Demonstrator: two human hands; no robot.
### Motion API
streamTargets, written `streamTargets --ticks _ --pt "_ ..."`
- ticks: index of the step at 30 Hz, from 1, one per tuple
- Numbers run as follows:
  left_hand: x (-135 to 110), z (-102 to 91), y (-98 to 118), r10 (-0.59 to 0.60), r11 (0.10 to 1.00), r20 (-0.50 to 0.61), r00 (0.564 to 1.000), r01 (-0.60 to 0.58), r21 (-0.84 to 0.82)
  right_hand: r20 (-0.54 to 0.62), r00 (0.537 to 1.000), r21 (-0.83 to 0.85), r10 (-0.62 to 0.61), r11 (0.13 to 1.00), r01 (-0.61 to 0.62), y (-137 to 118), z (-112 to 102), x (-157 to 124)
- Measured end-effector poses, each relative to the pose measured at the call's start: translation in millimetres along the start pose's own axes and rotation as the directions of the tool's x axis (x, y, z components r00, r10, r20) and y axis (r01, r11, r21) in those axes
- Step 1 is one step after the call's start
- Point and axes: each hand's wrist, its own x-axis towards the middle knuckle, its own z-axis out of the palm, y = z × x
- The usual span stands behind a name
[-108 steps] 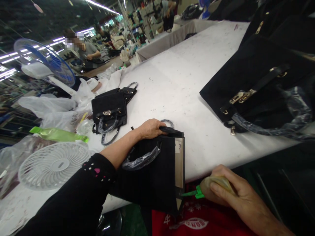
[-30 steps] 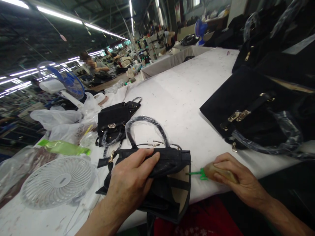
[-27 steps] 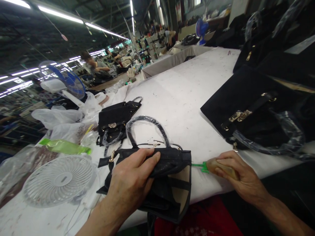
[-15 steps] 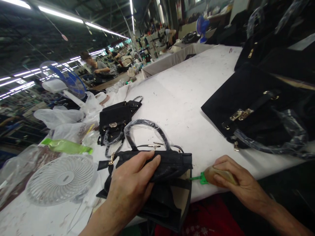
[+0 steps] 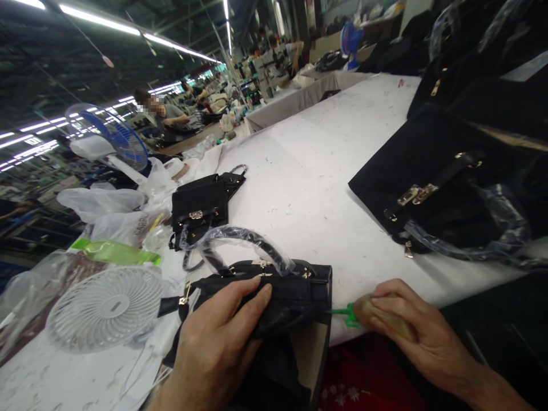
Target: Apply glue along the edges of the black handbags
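Observation:
A black handbag [image 5: 295, 291] with gold fittings lies at the near edge of the table, its plastic-wrapped handle [image 5: 244, 235] on the far side. My left hand [image 5: 226, 331] grips the bag's upper part, thumb and fingers pressed on the black material. Below that, the bag gapes and a beige inner face [image 5: 314, 351] shows. My right hand [image 5: 411, 325] is closed round a brownish squeeze bottle [image 5: 363, 313] with a green nozzle. The nozzle's thin tip points left and reaches the bag's right edge; whether it touches is hard to tell.
A white fan [image 5: 109, 308] lies at the left beside a light-green strip [image 5: 120, 252] and clear plastic bags [image 5: 100, 202]. A smaller black bag [image 5: 199, 205] sits beyond my left hand. Larger black bags [image 5: 449, 177] cover the right of the white table [image 5: 308, 160]. People work farther back.
The bag's handle has tipped over toward the left, and the bag has turned and sunk slightly nearer to me. The bottle's nozzle stays at the bag's right edge.

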Motion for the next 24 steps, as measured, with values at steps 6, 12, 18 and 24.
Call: streamTargets --ticks 6,12,18,24 --pt "-5.3 -4.3 6.5 -0.007 1.000 0.010 1.000 0.007 -0.014 -0.053 0.998 -0.014 0.018 1.000 -0.019 -8.6 -2.9 1.2" --pt "-19.0 -5.8 7.0 -0.004 1.000 0.068 0.998 0.003 0.009 -0.080 0.996 -0.021 0.049 0.998 -0.051 -10.9 -4.0 0.4" --pt "-22.0 -7.1 5.0 0.002 1.000 0.083 0.997 -0.003 0.016 -0.026 0.997 -0.011 0.067 0.998 -0.067 -6.2 -1.4 -2.2" --pt "-22.2 -7.8 7.4 -0.020 1.000 0.082 0.996 0.019 0.019 -0.033 0.999 -0.010 0.006 1.000 -0.006 -3.5 -4.9 -2.6"
